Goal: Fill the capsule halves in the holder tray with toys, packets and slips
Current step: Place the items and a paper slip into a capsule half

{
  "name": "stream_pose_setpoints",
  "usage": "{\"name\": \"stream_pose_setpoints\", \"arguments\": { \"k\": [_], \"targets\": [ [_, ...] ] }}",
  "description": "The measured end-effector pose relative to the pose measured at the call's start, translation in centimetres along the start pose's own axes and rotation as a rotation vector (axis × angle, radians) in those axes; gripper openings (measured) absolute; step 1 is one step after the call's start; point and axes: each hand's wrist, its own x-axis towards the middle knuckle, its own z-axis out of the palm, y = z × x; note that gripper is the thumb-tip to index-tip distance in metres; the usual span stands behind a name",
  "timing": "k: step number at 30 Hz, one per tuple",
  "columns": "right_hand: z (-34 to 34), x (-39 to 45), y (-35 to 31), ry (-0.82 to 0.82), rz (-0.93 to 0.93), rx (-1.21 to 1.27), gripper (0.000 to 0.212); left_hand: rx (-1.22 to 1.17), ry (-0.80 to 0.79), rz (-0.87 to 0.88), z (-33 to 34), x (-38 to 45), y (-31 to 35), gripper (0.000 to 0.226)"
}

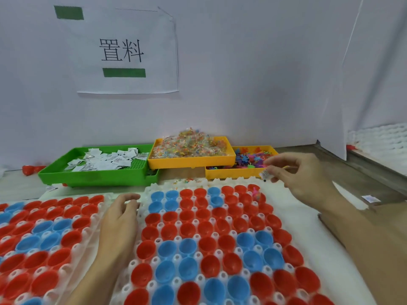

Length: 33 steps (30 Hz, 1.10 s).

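A small packet point(265, 174) is pinched in the right hand point(301, 172) above the tray's point(220, 230) far right corner; it is best dropped squarely into one unfilled red half point(240, 190). The tray's left edge is steadied by the left hand point(120, 219), fingers loosely curled, nothing held

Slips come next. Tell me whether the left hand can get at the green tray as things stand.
Probably yes: the left hand rests open between the holder trays, and nothing stands between it and the green tray just beyond.
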Motion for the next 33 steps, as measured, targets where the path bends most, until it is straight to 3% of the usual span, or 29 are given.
{"name": "stream_pose_setpoints", "arguments": {
  "k": [20,27,33],
  "targets": [
    [1.7,-1.2,2.0,-0.22,-0.084,-0.199,0.021,-0.004,0.007,-0.019,0.1,0.7,-0.4,0.025],
    [2.0,-1.3,1.9,-0.204,-0.095,-0.244,0.031,0.007,-0.012,-0.014,0.0,0.6,-0.4,0.026],
    [2.0,-1.2,2.0,-0.148,-0.103,-0.271,0.024,0.039,-0.006,-0.006,0.0,0.5,-0.3,0.025]
  ]
}}
